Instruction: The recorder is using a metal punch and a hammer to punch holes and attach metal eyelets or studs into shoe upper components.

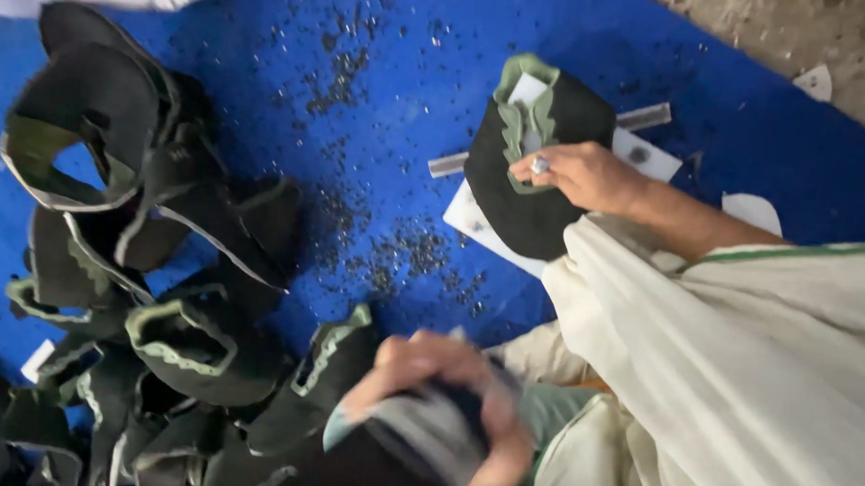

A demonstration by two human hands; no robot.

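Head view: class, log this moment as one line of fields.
left hand: grips blurred dark shoe upper | right hand: presses black green-trimmed upper on white card | pile of uppers on blue mat

Single head view — looks steeply down, close, onto blue mat (267, 32) — tilted frame.

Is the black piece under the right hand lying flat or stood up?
Flat. The black piece lies spread on a white card on the blue mat, green trim up, with the right hand pressing it down.

The left hand (445, 399) and the dark piece (413, 456) it grips are motion-blurred. The bottom edge cuts that piece off.
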